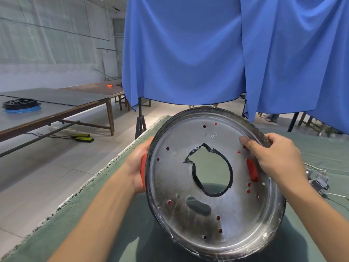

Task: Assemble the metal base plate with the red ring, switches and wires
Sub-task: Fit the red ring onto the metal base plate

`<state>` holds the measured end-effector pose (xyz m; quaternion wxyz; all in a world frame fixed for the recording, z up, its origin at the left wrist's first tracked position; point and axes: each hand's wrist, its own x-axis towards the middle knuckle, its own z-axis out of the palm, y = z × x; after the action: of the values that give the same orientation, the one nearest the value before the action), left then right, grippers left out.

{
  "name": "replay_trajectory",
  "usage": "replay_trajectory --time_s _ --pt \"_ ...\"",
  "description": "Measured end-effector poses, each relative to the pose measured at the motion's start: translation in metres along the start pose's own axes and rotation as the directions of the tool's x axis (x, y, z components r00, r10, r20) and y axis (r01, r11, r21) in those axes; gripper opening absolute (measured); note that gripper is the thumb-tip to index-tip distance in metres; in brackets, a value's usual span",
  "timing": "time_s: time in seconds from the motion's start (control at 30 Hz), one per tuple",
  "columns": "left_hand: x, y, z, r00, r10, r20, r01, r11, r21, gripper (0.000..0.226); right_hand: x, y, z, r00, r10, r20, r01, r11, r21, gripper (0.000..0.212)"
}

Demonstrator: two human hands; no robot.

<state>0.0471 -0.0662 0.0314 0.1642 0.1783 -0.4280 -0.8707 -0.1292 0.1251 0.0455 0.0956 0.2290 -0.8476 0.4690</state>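
In the head view, the metal plate (213, 186) is held tilted above the green mat (117, 233), with the red ring (143, 173) behind it, gripped at its edges by the left hand (139, 167) and the right hand (277, 157). Alignment could be lost if the ring slips. The switches (319, 182) lie to the right.

Head view: looks forward-down, close over green table (117, 233), blue curtain (188, 53) beyond.

The base plate (213, 182) fills the lower centre above the worktop (117, 224); switches (319, 181) lie at its right; a curtain (226, 53) hangs behind.
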Motion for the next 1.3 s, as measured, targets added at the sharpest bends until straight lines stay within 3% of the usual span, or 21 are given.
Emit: replay_trajectory --time_s 0.13,0.57,0.8,0.97,1.1,1.3 --pt "0.0001 0.0003 -0.0015 1.000 -0.001 -0.007 0.001 1.000 -0.024 0.061 -0.0026 -0.0011 0.0024 1.000 0.005 0.001 -0.005 0.999 -0.037 0.043" --pt "-0.0061 -0.0016 0.0021 0.997 0.060 -0.048 -0.059 0.998 0.011 0.073 -0.0051 -0.0035 0.0045 1.000 0.016 0.003 -0.016 0.995 -0.096 0.046" --pt "-0.0012 -0.0032 -0.0031 0.995 0.068 -0.072 -0.069 0.998 -0.006 0.067 -0.0070 -0.0047 0.0054 1.000 0.018 0.010 -0.016 0.988 -0.153 0.047" --pt "-0.0010 -0.0037 -0.0043 0.995 0.055 -0.085 -0.056 0.998 -0.005 0.051 -0.0070 -0.0045 0.0058 1.000 0.007 0.017 -0.004 0.987 -0.160 0.046" --pt "-0.0013 -0.0027 -0.0028 0.996 0.036 -0.079 -0.036 0.999 -0.002 0.066 -0.0069 -0.0044 0.0039 1.000 -0.016 0.003 0.016 0.985 -0.171 0.045" --pt "-0.0035 -0.0008 -0.0015 0.998 0.017 -0.063 -0.015 0.999 0.030 0.070 -0.0056 -0.0053 0.0005 0.997 -0.066 -0.039 0.057 0.976 -0.209 0.049"
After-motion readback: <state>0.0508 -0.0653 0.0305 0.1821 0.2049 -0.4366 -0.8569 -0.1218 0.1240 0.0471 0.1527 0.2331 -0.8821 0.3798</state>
